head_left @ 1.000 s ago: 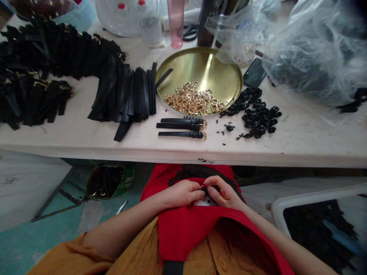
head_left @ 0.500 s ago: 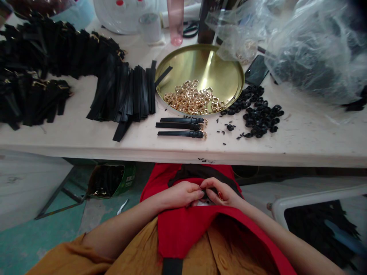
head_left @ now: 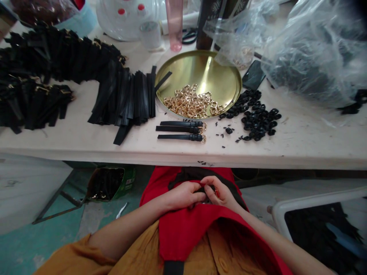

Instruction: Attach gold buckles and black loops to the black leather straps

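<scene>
My left hand (head_left: 184, 194) and my right hand (head_left: 218, 193) rest together in my lap on a red apron (head_left: 183, 233), below the table edge. Both hands have curled fingers pinching a small black piece between them, mostly hidden by the fingers. On the table above lie three finished black straps (head_left: 180, 130) with gold buckles. Behind them a round brass tray (head_left: 226, 82) holds a heap of gold buckles (head_left: 192, 103). A pile of small black loops (head_left: 258, 116) sits to the right of the tray.
Rows of black straps (head_left: 126, 97) and bundles with gold buckles (head_left: 37, 76) fill the table's left side. Clear plastic bags (head_left: 312, 53), a phone (head_left: 254, 75), a pink cup (head_left: 174, 23) stand at the back. A box of straps (head_left: 107, 182) sits on the floor.
The view has tipped slightly, shifting the table lower in the frame. My hands stay pressed together in my lap, fingers working slightly on the small black piece.
</scene>
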Demonstrator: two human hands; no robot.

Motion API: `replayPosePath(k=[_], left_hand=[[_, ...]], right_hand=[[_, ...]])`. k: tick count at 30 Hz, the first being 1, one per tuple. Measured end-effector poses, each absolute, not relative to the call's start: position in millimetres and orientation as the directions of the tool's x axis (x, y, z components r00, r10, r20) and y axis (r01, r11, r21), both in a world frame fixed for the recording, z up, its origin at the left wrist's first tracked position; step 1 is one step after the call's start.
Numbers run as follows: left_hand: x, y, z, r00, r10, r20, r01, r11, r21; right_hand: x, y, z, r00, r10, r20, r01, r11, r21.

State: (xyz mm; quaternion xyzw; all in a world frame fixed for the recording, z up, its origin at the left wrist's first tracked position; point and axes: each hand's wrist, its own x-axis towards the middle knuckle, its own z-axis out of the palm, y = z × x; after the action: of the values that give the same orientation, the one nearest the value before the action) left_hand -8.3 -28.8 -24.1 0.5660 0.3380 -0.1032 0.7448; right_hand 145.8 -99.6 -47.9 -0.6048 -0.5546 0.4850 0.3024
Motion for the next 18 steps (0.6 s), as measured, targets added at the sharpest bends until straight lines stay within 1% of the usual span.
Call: replayPosePath(k=[2,6,9,12,15,18], left_hand=[[-10.5,-27.4,-20.8,0.760,0.209,-0.615,0.530,0.350,0.773],[-18.1,-24.7,-12.4,0.785,0.177,-0.594,0.510,0.360,0.781],[-21.6,-29.7,-15.4,0.782,0.207,-0.588,0.493,0.373,0.786],[-21.8,-38.5,-25.2,0.770,0.226,-0.597,0.489,0.392,0.779],[-20.6,-44.2,-32.1,0.771,0.236,-0.592,0.483,0.389,0.784],[-20.4,-43.5,-30.3,0.771,0.277,-0.573,0.478,0.343,0.808]], right_hand=[[150.9,-98.0,-46.1,-0.127,0.961,-0.246,0.404,-0.176,-0.898],[156.4,-100.0,-44.6,-0.099,0.964,-0.248,0.429,-0.184,-0.884],[154.7,-104.9,-45.1,-0.152,0.958,-0.244,0.415,-0.162,-0.895],[150.7,-109.3,-46.0,-0.176,0.948,-0.265,0.399,-0.177,-0.900],[144.9,-111.3,-47.2,-0.132,0.955,-0.265,0.373,-0.200,-0.906],[137.3,-112.2,-47.9,-0.023,0.967,-0.254,0.327,-0.232,-0.916]])
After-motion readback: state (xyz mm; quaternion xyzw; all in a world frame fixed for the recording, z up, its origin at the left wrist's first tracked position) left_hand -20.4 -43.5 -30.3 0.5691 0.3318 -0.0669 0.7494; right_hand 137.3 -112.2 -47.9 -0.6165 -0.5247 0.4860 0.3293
